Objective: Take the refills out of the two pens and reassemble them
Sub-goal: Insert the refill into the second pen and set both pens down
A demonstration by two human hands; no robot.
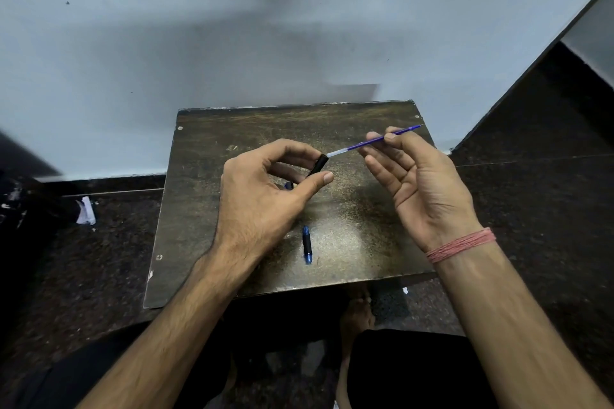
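My left hand [262,196] grips a black pen barrel [318,165] between thumb and fingers, above the middle of a dark worn board [358,242]. A thin refill [368,143], blue with a clear end, sticks out of the barrel's mouth toward the upper right. My right hand [422,189] pinches that refill near its far end with thumb and forefinger, palm facing me. A short black-and-blue pen piece [307,245] lies on the board below the hands. Another blue bit [288,185] shows under my left fingers, mostly hidden.
The board sits on a dark speckled floor [99,259] against a pale wall [232,43]. A scrap of white paper [87,211] lies at the left. A dark slanted edge [531,76] rises at the right. My foot [357,312] and dark-clothed legs are below the board.
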